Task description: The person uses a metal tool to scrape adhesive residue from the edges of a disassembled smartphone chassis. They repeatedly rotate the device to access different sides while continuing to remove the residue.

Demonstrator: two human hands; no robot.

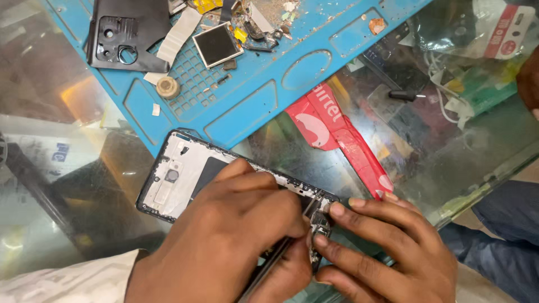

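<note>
The opened phone frame (185,174) ran from ten o'clock toward four, its lower end under both hands: the left hand (230,241) gripped tweezers (281,252), and the right hand (387,247) pinned the frame with its fingertips.

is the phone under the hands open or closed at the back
Open: the black-framed phone lies flat with no back cover, its pale inner plate bare. A separate black back cover lies on the blue mat.

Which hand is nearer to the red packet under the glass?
Right. The right hand lies just below the red packet; the left hand is further left, over the phone frame.
</note>
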